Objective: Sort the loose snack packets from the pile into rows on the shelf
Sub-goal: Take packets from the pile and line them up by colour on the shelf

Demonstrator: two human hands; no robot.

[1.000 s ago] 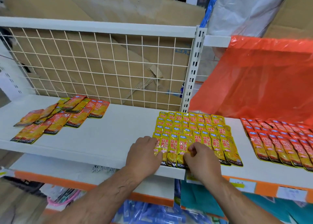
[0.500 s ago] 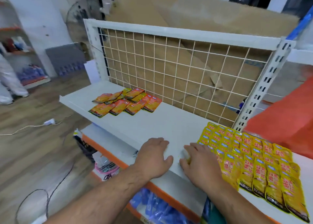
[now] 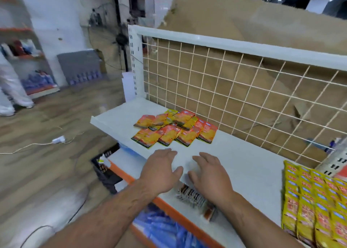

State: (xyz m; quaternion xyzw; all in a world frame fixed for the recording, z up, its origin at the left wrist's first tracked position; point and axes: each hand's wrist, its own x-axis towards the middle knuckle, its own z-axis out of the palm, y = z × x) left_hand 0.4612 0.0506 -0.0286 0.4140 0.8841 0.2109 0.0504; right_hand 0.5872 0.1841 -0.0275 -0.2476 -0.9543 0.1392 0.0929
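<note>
A loose pile of orange and yellow snack packets (image 3: 174,128) lies at the left end of the white shelf (image 3: 244,165), against the wire grid. Yellow packets (image 3: 311,197) lie in neat overlapping rows at the right. My left hand (image 3: 161,170) and my right hand (image 3: 210,172) hover side by side over bare shelf between the two groups, a short way in front of the pile. Both hands have relaxed, spread fingers and hold nothing.
A white wire grid (image 3: 234,90) backs the shelf, with cardboard (image 3: 234,41) behind it. A lower orange-edged shelf (image 3: 169,212) holds blue packs (image 3: 159,229) and a black crate (image 3: 107,165). A cable with a plug (image 3: 58,140) runs over the wooden floor. A person's legs (image 3: 11,90) show far left.
Both hands have left the yellow rows and moved left along the shelf toward the orange pile. The view has swung left with them.
</note>
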